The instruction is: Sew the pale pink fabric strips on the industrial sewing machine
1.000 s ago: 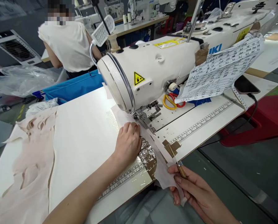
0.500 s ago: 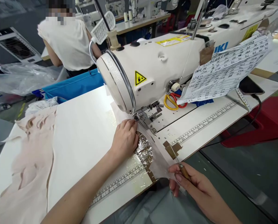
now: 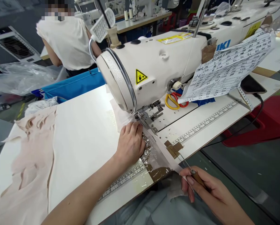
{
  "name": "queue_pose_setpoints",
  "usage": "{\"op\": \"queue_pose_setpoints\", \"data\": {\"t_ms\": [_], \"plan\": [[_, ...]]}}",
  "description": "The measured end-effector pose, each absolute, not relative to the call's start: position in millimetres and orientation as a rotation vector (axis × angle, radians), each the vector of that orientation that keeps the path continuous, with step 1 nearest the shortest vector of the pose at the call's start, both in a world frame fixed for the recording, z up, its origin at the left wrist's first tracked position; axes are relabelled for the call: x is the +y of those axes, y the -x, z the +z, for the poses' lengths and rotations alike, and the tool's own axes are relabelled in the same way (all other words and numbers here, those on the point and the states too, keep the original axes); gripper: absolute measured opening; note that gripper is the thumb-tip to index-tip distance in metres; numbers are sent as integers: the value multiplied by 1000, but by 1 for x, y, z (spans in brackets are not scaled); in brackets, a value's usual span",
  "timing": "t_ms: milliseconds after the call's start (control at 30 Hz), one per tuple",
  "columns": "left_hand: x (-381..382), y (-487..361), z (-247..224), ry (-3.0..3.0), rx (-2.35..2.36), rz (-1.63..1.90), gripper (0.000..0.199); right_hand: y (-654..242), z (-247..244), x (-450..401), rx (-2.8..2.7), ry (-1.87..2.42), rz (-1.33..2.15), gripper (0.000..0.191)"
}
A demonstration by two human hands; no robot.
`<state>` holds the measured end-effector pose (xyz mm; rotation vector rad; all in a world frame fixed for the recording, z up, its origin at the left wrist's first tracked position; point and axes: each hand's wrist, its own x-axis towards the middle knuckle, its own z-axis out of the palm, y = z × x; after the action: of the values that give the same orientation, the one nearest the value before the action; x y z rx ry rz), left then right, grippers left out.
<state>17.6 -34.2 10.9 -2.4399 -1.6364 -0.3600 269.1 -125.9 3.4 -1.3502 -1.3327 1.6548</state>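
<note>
My left hand presses with bunched fingers on the pale fabric just in front of the needle area of the white sewing machine. The fabric runs from under the machine toward the table's front edge. There my right hand pinches its end between thumb and fingers and also holds an awl with a wooden handle, its thin metal tip pointing up and left. More of the fabric lies behind the presser foot. Where my left fingertips meet the cloth is partly hidden.
Pale pink fabric pieces lie on the left of the table. Yellow and red scissors, a handwritten sheet and a phone are at the right. A person sits beyond.
My right hand has moved right and slightly down with the awl and the fabric's end. My left hand has shifted slightly right. More fabric shows behind the needle area.
</note>
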Motion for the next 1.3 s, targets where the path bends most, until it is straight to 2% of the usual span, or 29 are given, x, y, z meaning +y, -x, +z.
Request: {"op": "queue_pose_setpoints", "data": {"t_ms": [467, 667, 867, 967, 1167, 1300], "plan": [[-40, -21, 16, 2499, -1669, -367, 40, -279, 5, -123, -1515, 1332, 1578, 25], [-37, -21, 19, 2507, -1733, -347, 41, -288, 3, -126, -1782, 1432, 1209, 23], [-32, -17, 15, 2488, -1755, -411, 37, -283, 18, -130, -1788, 1322, 1016, 19], [-26, -13, 9, 2496, -1678, -443, 33, -272, 34, -123, -1818, 1207, 998, 22], [-4, -6, 6, 2463, -1560, -370, 28, -238, 75, -95, -2188, 674, 1185, 33], [4, -1, 10, 2461, -1592, -413, 23, -229, 81, -96, -2227, 618, 1092, 32]]}}
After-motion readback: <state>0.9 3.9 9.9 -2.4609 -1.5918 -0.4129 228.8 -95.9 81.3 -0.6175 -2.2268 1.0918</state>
